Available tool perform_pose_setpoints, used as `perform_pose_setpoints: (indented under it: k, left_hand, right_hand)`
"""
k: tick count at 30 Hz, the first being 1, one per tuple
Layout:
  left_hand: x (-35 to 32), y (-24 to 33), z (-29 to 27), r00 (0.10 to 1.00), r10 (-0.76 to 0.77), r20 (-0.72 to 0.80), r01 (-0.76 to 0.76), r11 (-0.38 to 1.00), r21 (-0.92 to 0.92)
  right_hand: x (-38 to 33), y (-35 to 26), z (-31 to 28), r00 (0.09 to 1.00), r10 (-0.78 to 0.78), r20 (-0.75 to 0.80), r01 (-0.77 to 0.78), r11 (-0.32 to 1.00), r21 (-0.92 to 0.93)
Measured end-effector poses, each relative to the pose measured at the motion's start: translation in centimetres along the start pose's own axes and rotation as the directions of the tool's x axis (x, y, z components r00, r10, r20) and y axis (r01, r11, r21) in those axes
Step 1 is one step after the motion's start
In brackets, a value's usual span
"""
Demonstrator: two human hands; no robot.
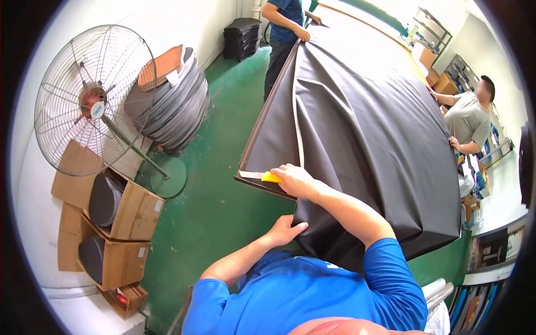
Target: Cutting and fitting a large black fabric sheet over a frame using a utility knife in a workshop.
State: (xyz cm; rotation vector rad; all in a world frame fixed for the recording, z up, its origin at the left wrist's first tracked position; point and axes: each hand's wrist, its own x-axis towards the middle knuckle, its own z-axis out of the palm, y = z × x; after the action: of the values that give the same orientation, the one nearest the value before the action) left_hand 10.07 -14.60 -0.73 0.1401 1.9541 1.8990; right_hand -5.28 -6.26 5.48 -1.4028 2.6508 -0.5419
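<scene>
A large black sheet of fabric [363, 123] covers a long table and hangs over its near end. My right hand [296, 180] is closed on a yellow cutter [272, 177], whose blade end rests at the table's near left corner [248, 177], beside the pale edge of the sheet. Lower down, my left hand [285, 229] grips the hanging edge of the black fabric. Both my forearms come up from my blue shirt at the bottom.
A person in blue [285, 22] stands at the table's far end, and a person in grey [469, 120] stands along its right side. A standing fan [92, 100], stacked dark discs [173, 100] and cardboard boxes [120, 212] line the left wall on the green floor [223, 212].
</scene>
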Motion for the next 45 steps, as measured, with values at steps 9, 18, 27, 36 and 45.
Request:
perform_pose_setpoints:
  k: [9,18,27,36,45]
  left_hand:
    - [-1.9,-1.6,-6.8,1.000,0.030,-0.007,-0.031,0.982,-0.186]
    - [-2.4,-1.2,-14.9,0.985,-0.147,-0.087,0.158,0.979,0.132]
    - [0.9,0.8,-16.1,0.906,-0.059,-0.419,0.180,0.949,0.257]
    - [0.1,-1.3,-16.9,0.873,0.090,-0.479,0.096,0.932,0.350]
    - [0.3,-3.0,-17.9,0.783,0.253,-0.569,0.045,0.888,0.458]
  right_hand:
    - [1.2,-0.5,-5.0,0.897,0.361,-0.256,0.050,0.492,0.869]
    - [-10.5,8.6,-7.9,0.572,0.762,-0.303,-0.151,0.460,0.875]
    - [-22.8,12.4,-7.5,0.385,0.683,-0.621,-0.662,0.673,0.330]
    - [-27.0,15.2,-4.1,0.269,0.806,-0.527,-0.884,0.425,0.198]
    - [-35.9,20.8,-15.8,0.059,0.834,-0.549,-0.913,0.267,0.308]
